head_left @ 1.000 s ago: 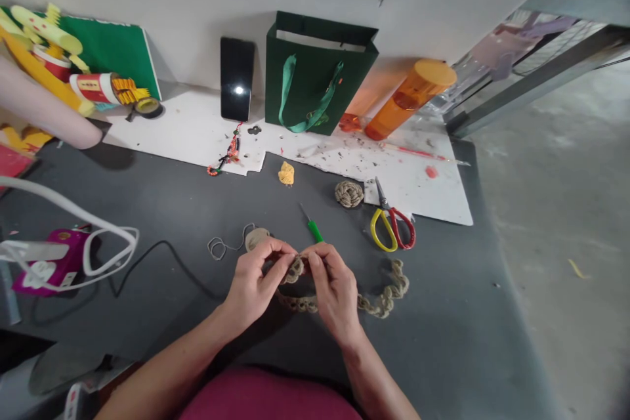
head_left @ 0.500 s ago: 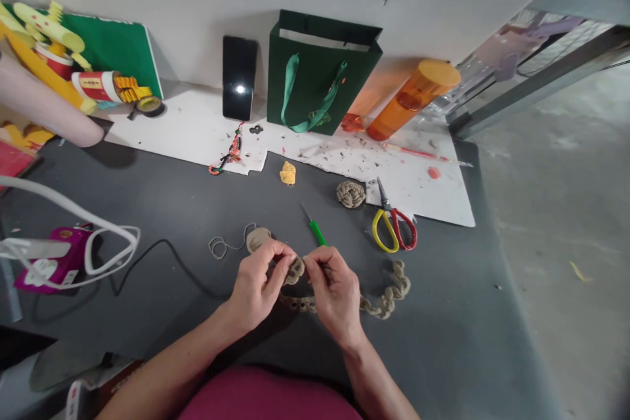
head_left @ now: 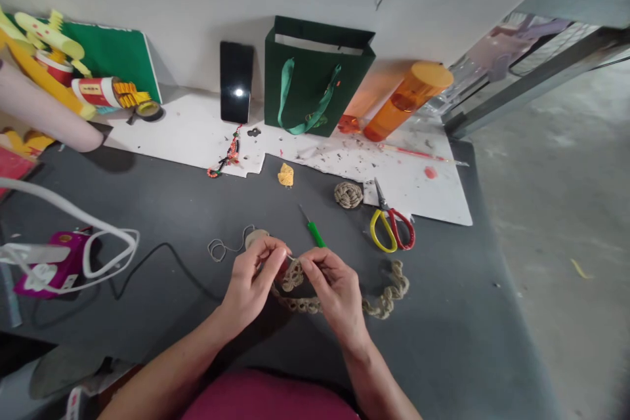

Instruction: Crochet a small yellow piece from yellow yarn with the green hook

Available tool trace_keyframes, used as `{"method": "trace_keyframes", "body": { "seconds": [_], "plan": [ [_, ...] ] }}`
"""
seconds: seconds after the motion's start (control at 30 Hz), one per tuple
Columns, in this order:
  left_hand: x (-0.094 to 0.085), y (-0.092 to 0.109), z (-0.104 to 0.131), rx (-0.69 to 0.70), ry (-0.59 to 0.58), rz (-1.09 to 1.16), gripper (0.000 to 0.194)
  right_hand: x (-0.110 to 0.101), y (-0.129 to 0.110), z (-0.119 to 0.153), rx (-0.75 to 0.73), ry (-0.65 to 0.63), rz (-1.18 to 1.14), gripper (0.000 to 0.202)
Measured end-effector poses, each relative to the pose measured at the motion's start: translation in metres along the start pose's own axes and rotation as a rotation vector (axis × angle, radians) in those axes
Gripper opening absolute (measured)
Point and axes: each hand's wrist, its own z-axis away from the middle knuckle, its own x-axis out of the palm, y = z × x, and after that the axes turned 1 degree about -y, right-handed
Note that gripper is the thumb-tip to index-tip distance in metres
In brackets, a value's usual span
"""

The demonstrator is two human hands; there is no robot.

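Observation:
A beige crocheted strip hangs between my hands, its edge pinched by my left hand and my right hand. Its long ruffled tail runs behind my right hand and lies on the table to the right. Just behind my left fingers sits a ball of thin yarn, partly hidden, with a loose loop of thread beside it. A green-handled hook tool lies beyond my fingertips.
Scissors and a coiled beige rosette lie at the right, a yellow piece farther back. Behind stand a phone, a green bag and an orange bottle. White cable crosses the left side.
My fingertips have shifted slightly on the strip. More of its scalloped edge now shows, hanging below them. My left hand is tilted a little differently.

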Motion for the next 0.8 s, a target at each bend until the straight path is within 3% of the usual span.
{"method": "trace_keyframes", "body": {
  "seconds": [0.13,0.33,0.57,0.8],
  "plan": [
    [-0.001,0.003,-0.002,-0.132,-0.113,0.118,0.022,-0.001,0.0,0.0,0.056,0.03,-0.08,0.035],
    [0.0,0.005,-0.005,-0.129,-0.089,0.07,0.015,0.0,0.003,0.001,0.086,0.018,-0.133,0.04],
    [-0.001,0.007,-0.006,-0.139,-0.075,0.113,0.017,0.0,0.007,-0.001,0.193,-0.181,-0.362,0.035],
    [0.0,0.011,-0.005,-0.22,-0.137,0.275,0.023,-0.002,0.008,-0.002,0.14,-0.16,-0.394,0.03]
  ]
}}
